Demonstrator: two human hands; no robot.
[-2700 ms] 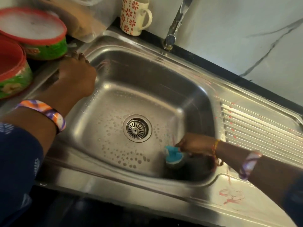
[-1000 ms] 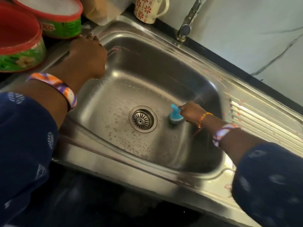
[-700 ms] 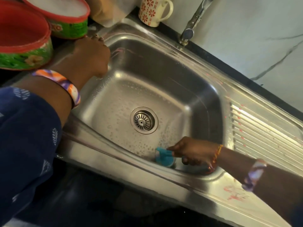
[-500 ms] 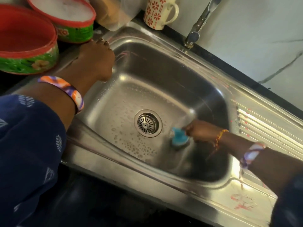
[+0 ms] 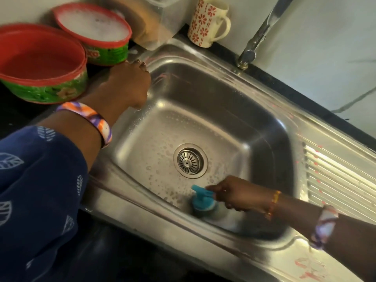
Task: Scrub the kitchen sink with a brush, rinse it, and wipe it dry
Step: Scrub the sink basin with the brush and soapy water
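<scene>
Nearest the camera, a dark blue sleeve (image 5: 34, 190) with pale leaf prints covers the left arm, and a striped orange, purple and white bangle (image 5: 91, 119) sits on that wrist. The sink (image 5: 213, 247) is a steel basin set in a dark worktop (image 5: 305, 98), with its front rim running across the lower middle of the view.

Down in the basin, against the front wall, the right hand (image 5: 236, 194) pinches the teal handle of the brush (image 5: 202, 202) between thumb and fingers, the other fingers curled beneath. The brush head presses on the basin floor where it meets the front wall, in front of the round drain (image 5: 190, 160) and a little to its right. Soapy droplets speckle the floor around the drain. The right wrist carries an orange thread band (image 5: 273, 204) and, further up the arm, a second striped bangle (image 5: 323, 226).

To the right lies the ribbed draining board (image 5: 337, 176), marked with reddish smears.

Further back, the left hand (image 5: 130, 84) rests on the basin's left rim near the far corner, fingers curled over the edge, holding nothing loose.

Beyond it on the worktop stand two red-rimmed green tubs: the nearer tub (image 5: 40, 64) shows a red inside, the farther tub (image 5: 95, 31) is topped with foam. At the back stand a cream mug (image 5: 207, 21) with red flowers and the steel tap (image 5: 258, 35), rising from the sink's rear edge against the pale wall (image 5: 325, 37).
</scene>
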